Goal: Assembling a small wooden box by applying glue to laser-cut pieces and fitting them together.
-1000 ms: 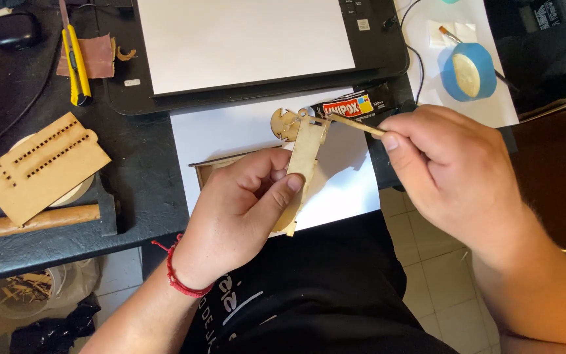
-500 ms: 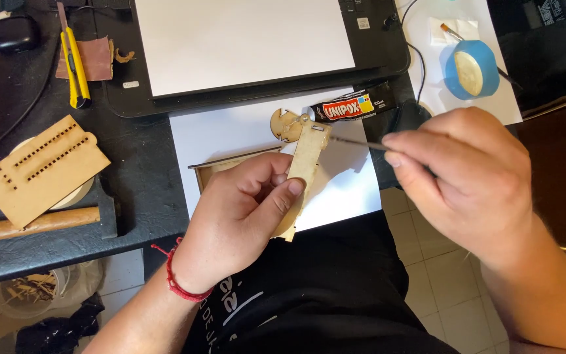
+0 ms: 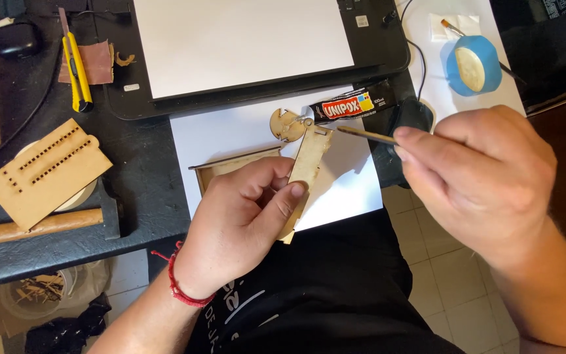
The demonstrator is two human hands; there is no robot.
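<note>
The left hand [image 3: 247, 219] is gripping a flat, narrow wooden strip [image 3: 308, 162], thumb pressing on its front face and the curled fingers closing behind it, holding it upright just above the person's lap and over the near edge of a white paper sheet [image 3: 244, 131]. The right hand [image 3: 476, 174] is pinching a thin stick [image 3: 365, 135] between thumb and fingertips, its tip pointing left and sitting just beside the upper end of the strip; whether it is touching the wood cannot be told. Just behind the strip's top, a round wooden gear-like piece [image 3: 286, 124] is lying on the paper, and a black glue tube [image 3: 352, 105] is resting next to it. A shallow wooden frame [image 3: 234, 164] is showing partly from under the left knuckles. Farther back a large dark tablet with a white surface [image 3: 244, 46] is lying on the black table [image 3: 139, 164]. To the left, a perforated wooden plate [image 3: 47, 170] and a yellow utility knife [image 3: 76, 69] are lying well apart from the hands, and a blue tape roll [image 3: 473, 64] is sitting at the far right
</note>
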